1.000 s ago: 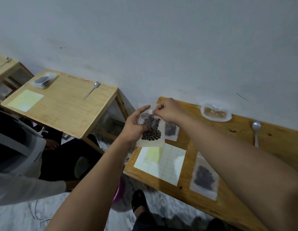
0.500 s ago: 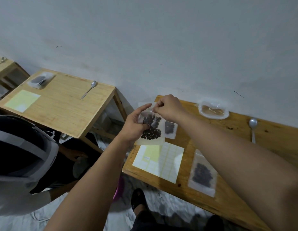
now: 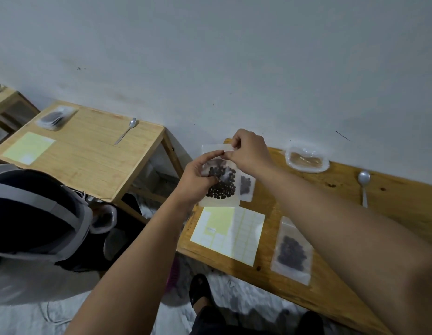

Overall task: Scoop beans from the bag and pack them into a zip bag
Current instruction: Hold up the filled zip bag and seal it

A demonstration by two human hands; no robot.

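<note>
At frame centre the zip bag (image 3: 221,182) already holds beans; left hand (image 3: 198,180) grips its side, right hand (image 3: 248,153) pinches the top strip, so sealing looks unfinished

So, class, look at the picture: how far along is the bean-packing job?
Done: two filled zip bags lie on the table, one near and one far. In hand: the left hand holds a bean-filled zip bag while the right hand pinches its top edge, apparently sealing it. Left: finishing the seal and setting it down; the spoon lies unused.
</note>
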